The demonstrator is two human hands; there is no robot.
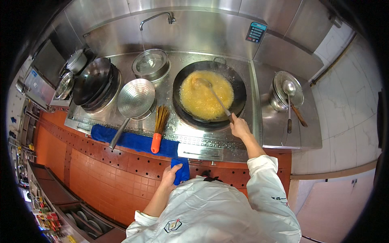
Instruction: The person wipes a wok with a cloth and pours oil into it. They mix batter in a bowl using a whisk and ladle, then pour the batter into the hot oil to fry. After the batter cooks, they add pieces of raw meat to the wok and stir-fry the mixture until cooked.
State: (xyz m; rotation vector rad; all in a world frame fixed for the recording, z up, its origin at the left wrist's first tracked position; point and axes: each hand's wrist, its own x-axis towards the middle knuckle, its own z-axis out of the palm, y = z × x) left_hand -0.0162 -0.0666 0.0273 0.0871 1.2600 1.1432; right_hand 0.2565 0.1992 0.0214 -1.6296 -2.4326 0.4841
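My right hand (240,127) is closed around the handle of a cooking ladle (219,99), whose bowl lies in bubbling yellow liquid (194,104) inside a black wok (240,88). Something orange-brown sits by the ladle's bowl; I cannot tell what it is. In my left hand (170,174) is a folded blue cloth (181,172), held near the stove's front edge. A bamboo wok brush (156,141) with an orange handle rests across a long blue towel (133,144) on that edge. Left of it, a perforated metal strainer (136,97) lies with its handle over the towel.
Water runs from a tap (156,19) into a metal pot with a sieve (149,63). Stacked black woks (92,82) stand at the left. On the right counter, a metal pot (278,100) carries a fine strainer and another ladle (289,91). Plates sit in a low drawer behind, lower left.
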